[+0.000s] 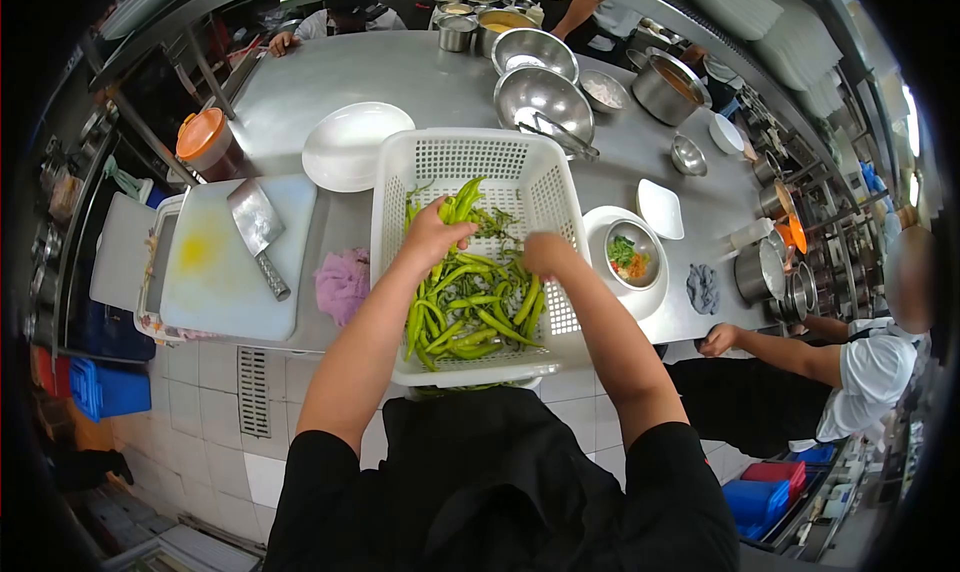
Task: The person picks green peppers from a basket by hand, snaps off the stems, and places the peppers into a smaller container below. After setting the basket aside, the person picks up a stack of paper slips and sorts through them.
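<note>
A white perforated plastic basket (400, 187) stands at the front edge of the steel counter, with long green chili peppers (470, 317) spread over its floor. Several chilies stick up from my left hand (436, 234), whose fingers are wrapped round them near the basket's middle. Thin dark green stems (495, 224) lie beside that hand. On the right side of the basket, my right hand (547, 255) is over the chilies, blurred by motion; its fingers and anything in them cannot be made out.
Left on the counter are a cutting board (215, 282) with a cleaver (257, 222), a purple cloth (343, 284) and a white oval plate (355, 144). Steel bowls (543, 97) stand behind the basket. A bowl of chopped food (632, 255) and a person (860, 372) are on the right.
</note>
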### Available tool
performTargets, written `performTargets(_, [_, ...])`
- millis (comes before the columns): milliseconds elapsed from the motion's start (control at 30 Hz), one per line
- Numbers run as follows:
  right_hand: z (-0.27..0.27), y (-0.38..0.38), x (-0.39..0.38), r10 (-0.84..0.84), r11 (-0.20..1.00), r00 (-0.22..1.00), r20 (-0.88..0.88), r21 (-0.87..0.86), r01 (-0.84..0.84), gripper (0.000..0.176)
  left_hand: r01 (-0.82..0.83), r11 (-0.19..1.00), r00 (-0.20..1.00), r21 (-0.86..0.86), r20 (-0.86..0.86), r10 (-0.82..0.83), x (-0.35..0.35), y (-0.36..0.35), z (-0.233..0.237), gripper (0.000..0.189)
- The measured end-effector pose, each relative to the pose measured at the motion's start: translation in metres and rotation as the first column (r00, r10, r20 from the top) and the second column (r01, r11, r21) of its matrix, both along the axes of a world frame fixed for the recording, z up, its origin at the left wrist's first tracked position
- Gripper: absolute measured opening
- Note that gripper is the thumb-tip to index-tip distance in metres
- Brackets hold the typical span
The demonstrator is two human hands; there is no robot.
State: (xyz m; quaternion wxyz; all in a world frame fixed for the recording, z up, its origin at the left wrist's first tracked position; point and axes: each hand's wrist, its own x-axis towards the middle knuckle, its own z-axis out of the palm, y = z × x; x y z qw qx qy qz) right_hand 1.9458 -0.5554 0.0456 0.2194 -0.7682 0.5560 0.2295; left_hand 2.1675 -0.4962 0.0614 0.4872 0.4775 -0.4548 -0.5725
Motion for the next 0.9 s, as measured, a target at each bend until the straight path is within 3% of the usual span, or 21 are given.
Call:
performTargets(33, [-0.007,0.009,-0.002,-0.001,1.0,1.0,-0.001,-0.004,0.001,0.03,0.003,1.0,1.0,0.022,-0.022,-0.003,0.001,-0.001,0.001,0.03])
performTargets(100, [-0.019,0.019,-0.004,0.095,0.966,0.994,0.05,-0.248,-0.08,0.027,0.006,1.0,0.999,0.019,-0.037,-0.005,0.001,-0.001,0.002,0.031])
performTargets(167, [-0.031,0.02,-0.004,0.064,0.966,0.993,0.102,-0.255,-0.036,0.028,0.015,1.0,0.999,0.027,-0.05,-0.013,-0.001,0.002,0.002,0.032])
performTargets(233, [-0.031,0.016,-0.006,0.035,0.979,0.947,0.318,-0.2,0.032,0.029,-0.012,0.999,1.0,0.049,0.005,0.012,-0.002,0.0,0.006,0.034])
performTargets(367, [-0.033,0.002,-0.011,-0.049,0.964,0.873,0.484,-0.208,0.169,0.029,-0.022,0.998,0.998,0.057,-0.051,0.025,0.0,-0.001,0.001,0.034])
performTargets(467, [0.006,0.002,0.004,-0.056,0.922,0.706,0.706,-0.234,0.308,0.026,-0.013,0.998,1.0,0.056,0.013,0.012,-0.002,0.001,0.001,0.036])
performTargets(600, [0.054,0.021,0.042,-0.057,0.965,0.66,0.749,-0.127,0.228,0.025,-0.074,0.997,0.997,0.005,-0.034,0.074,-0.01,0.003,0.0,0.041])
performTargets(667, [0.061,0.029,0.056,0.14,0.92,0.779,0.612,-0.371,0.126,0.023,-0.079,0.996,0.995,-0.034,-0.061,0.077,-0.01,0.001,-0.004,0.042])
performTargets(733, [0.062,0.028,0.056,0.149,0.927,0.736,0.661,-0.352,0.129,0.022,-0.07,0.998,0.986,-0.01,-0.156,0.067,-0.006,0.001,0.001,0.043])
performTargets(800, [0.067,0.03,0.057,0.158,0.935,0.691,0.705,-0.333,0.125,0.02,-0.073,0.996,0.992,-0.043,-0.109,0.068,-0.006,0.006,0.01,0.042])
performTargets(867, [0.075,0.032,0.058,0.327,0.823,0.795,0.512,-0.567,0.027,0.019,-0.077,0.994,0.995,-0.078,-0.065,0.072,-0.008,0.006,0.015,0.041])
performTargets(900, [0.079,0.033,0.059,0.328,0.823,0.795,0.51,-0.567,0.025,0.019,-0.089,0.987,0.996,-0.136,-0.037,0.084,-0.009,0.005,0.016,0.04])
